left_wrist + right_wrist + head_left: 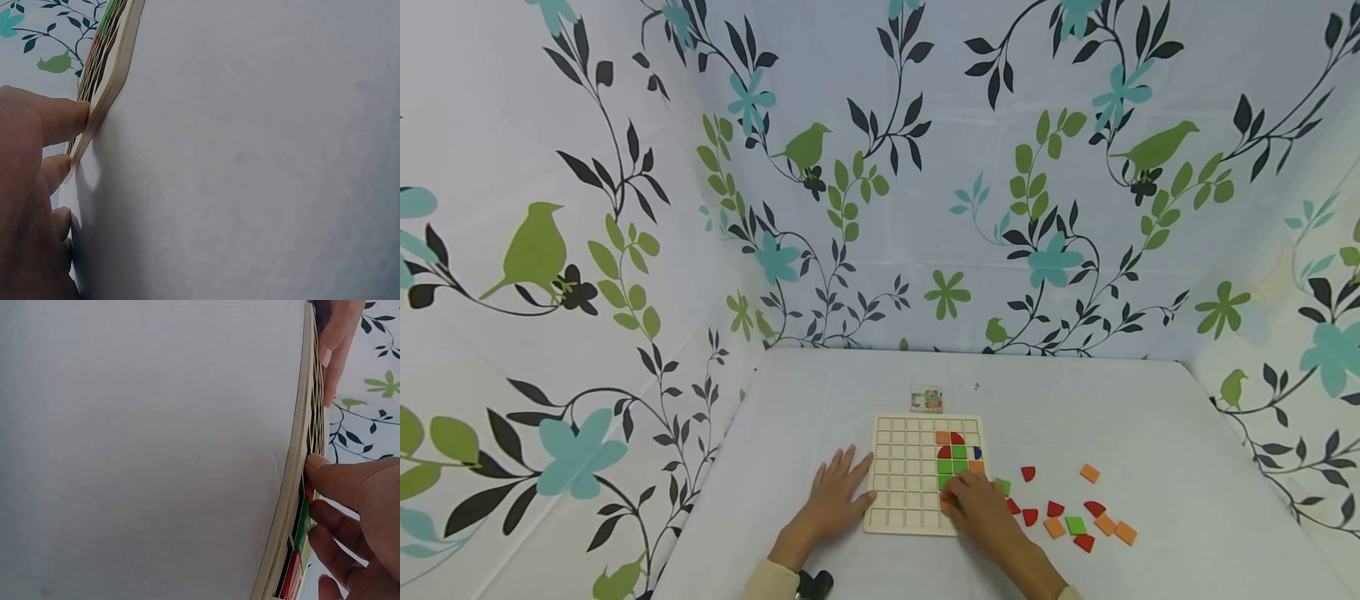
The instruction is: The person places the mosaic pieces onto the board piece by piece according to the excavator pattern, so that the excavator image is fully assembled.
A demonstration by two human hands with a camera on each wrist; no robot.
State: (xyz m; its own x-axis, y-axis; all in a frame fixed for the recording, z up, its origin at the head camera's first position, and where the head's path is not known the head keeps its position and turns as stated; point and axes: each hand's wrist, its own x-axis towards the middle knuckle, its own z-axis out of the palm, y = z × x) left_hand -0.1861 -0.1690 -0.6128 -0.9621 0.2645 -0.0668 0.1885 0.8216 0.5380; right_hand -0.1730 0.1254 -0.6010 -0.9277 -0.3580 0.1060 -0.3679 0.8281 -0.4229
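Note:
A pale wooden grid board (906, 527) lies on the white table, with orange, red, green and blue pieces set in its right-hand cells. My left hand (835, 497) lies with spread fingers at the board's left edge; in the left wrist view the thumb (65, 122) touches the board's side. Over the lower right cells is my right hand (981, 506), fingers bent downward. At its fingertips an orange tile (947, 502) shows, pinched low over a cell and mostly covered. In the right wrist view, green pieces (302, 528) sit in cells beside the right fingers.
Right of the board lie several loose pieces: red quarter-rounds (1028, 473), orange squares (1090, 473) and a green square (1076, 526). A small picture card (927, 399) lies just behind the board. A patterned cloth (865, 250) hangs around the table.

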